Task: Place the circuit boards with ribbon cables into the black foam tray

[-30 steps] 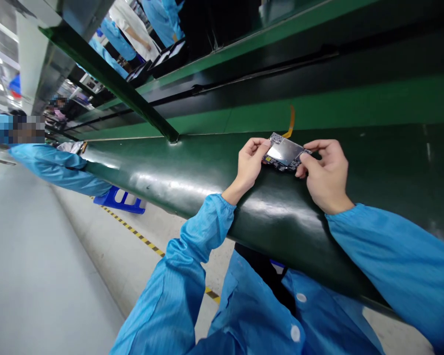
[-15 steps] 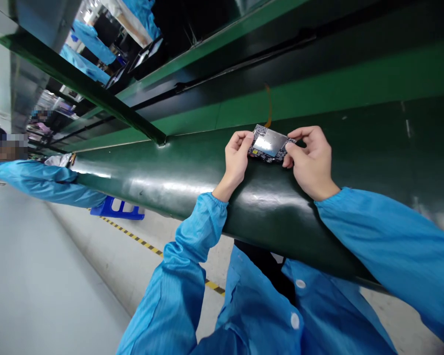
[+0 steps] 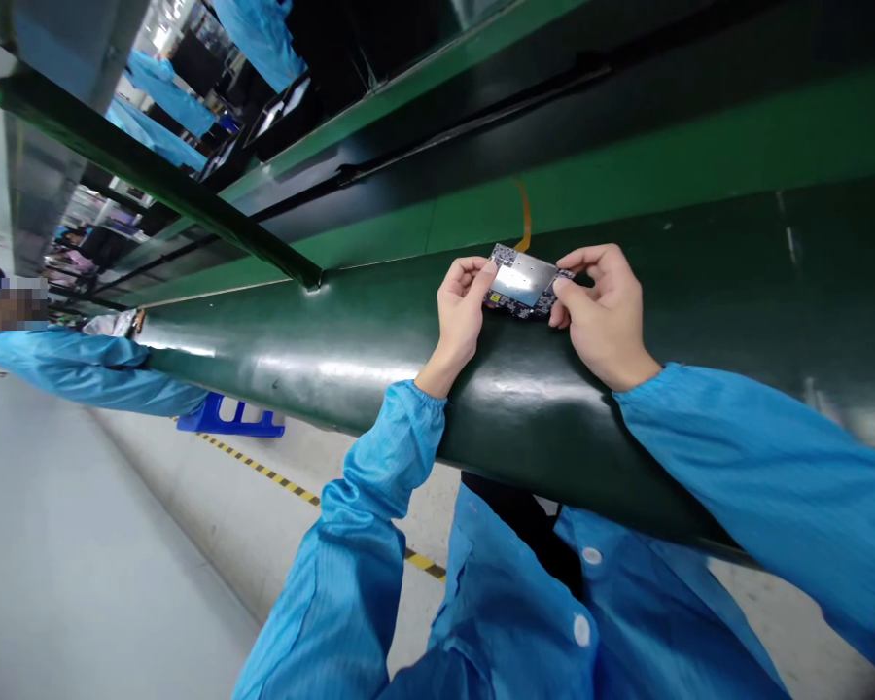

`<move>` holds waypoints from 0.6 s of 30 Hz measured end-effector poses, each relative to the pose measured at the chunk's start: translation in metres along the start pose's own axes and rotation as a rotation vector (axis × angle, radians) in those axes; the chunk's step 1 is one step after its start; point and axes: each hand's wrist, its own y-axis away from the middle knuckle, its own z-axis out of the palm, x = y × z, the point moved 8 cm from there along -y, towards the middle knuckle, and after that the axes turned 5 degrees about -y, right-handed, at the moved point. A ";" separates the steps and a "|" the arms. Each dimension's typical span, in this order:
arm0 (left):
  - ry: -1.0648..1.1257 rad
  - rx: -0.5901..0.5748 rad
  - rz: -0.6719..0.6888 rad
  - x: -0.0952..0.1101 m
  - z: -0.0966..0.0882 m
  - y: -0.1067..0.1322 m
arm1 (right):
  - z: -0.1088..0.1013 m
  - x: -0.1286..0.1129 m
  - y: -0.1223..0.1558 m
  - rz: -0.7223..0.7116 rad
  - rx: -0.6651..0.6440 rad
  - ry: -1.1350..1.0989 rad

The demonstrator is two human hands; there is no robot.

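Between my two hands is a small circuit board [image 3: 526,280] with a shiny silver metal shield and a yellow patch near its lower left corner. My left hand [image 3: 463,313] pinches its left edge, thumb on top. At the right end, my right hand [image 3: 604,316] grips the board between thumb and fingers. An orange flat ribbon cable [image 3: 526,216] stands out behind the board's far edge; whether it is joined to the board I cannot tell. The board is held above the dark green worktop [image 3: 365,340], tilted so that its shielded face shows.
A green post [image 3: 211,214] rises from the bench's back at left. Further left a co-worker's blue sleeve [image 3: 80,365] rests at the same bench, beside a blue plastic stool [image 3: 233,416]. Black-and-yellow tape [image 3: 262,472] marks the floor. Other people in blue work behind the bench.
Both hands and the board appear slightly further left, and the whole view has shifted a little the same way. The grip on the board is unchanged.
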 end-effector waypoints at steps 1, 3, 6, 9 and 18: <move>0.006 0.008 -0.001 0.000 0.000 0.000 | 0.000 0.000 0.000 0.002 -0.001 0.000; 0.012 0.023 -0.002 0.001 -0.001 0.000 | 0.000 0.001 0.000 0.007 -0.004 0.002; 0.016 0.030 0.013 0.001 -0.001 -0.001 | 0.000 0.000 0.001 0.010 -0.009 0.011; 0.011 0.026 0.020 0.001 -0.002 -0.001 | 0.000 0.000 0.001 0.010 -0.005 0.012; 0.014 0.034 0.002 0.001 -0.002 -0.001 | -0.001 0.001 0.000 0.016 -0.002 0.016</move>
